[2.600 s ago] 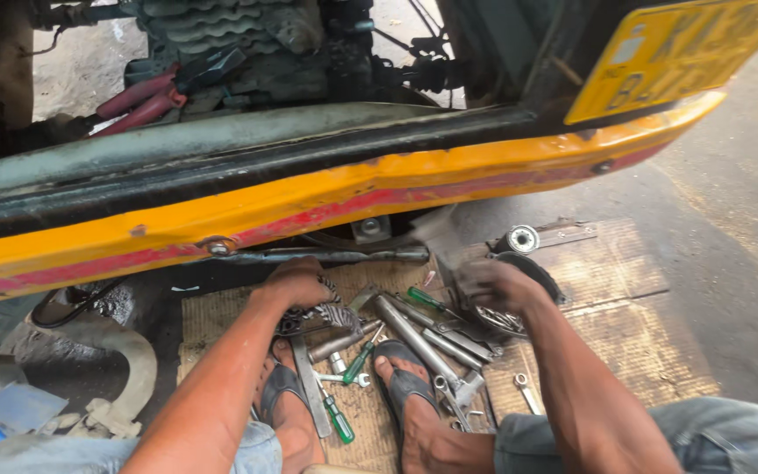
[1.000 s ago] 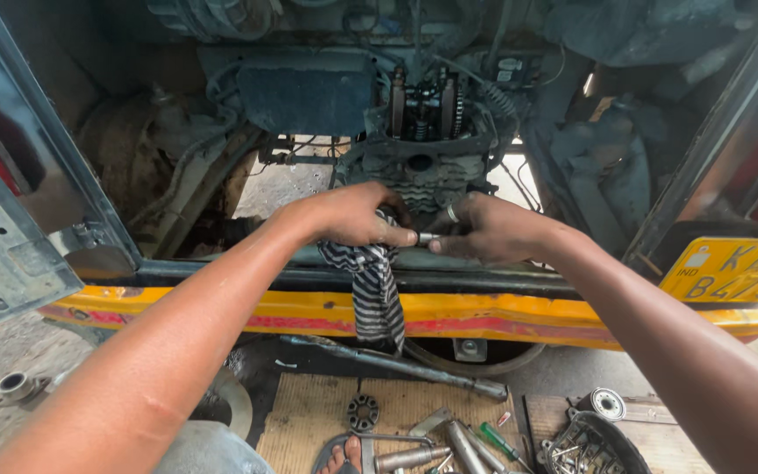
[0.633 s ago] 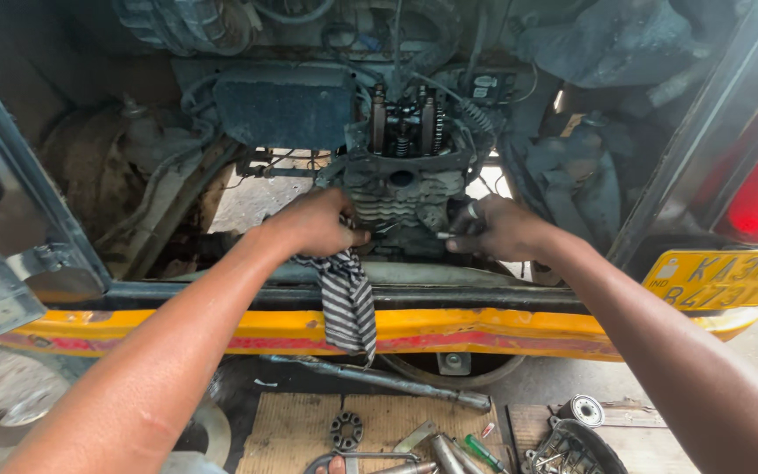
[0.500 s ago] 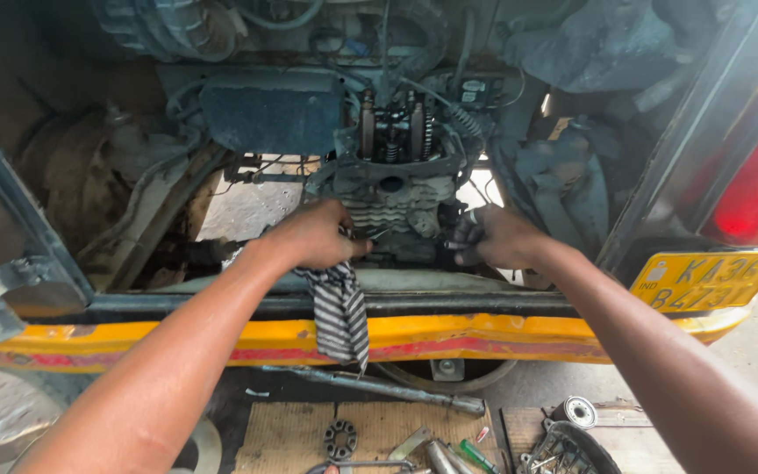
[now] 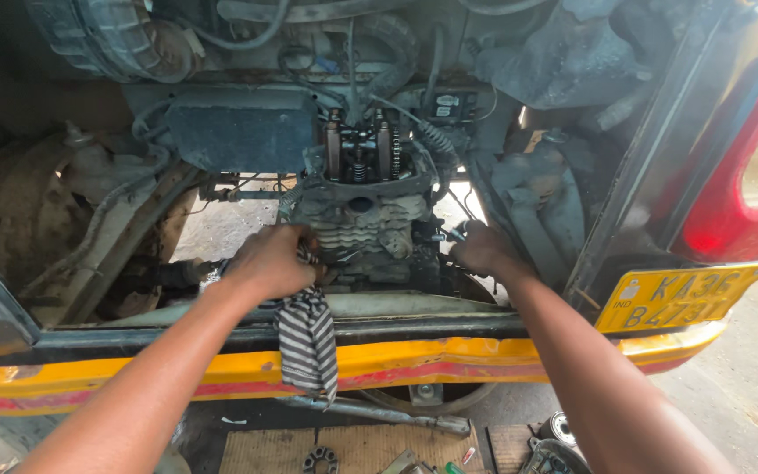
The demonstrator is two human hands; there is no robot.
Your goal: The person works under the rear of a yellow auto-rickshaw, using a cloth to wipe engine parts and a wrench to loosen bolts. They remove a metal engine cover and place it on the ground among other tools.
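My left hand [image 5: 272, 261] grips a striped black-and-white rag [image 5: 307, 341] against the left side of a small engine [image 5: 363, 226] in the open rear bay of a vehicle. The rag hangs down over the yellow bumper [image 5: 396, 362]. My right hand [image 5: 482, 249] reaches to the engine's right side, fingers curled on a part there; what it holds is hidden. Exposed valve springs [image 5: 360, 149] sit at the engine's top.
A red tail lamp [image 5: 739, 167] and a yellow plate [image 5: 677, 297] are at right. A long metal bar [image 5: 379, 414] lies under the bumper. Tools and a gear [image 5: 319, 458] rest on a wooden board below. Hoses and cables crowd the bay above.
Both hands left the tools on the board and rose to the engine. Over the last second they moved deeper and lower, my right hand shifting to the engine's right side.
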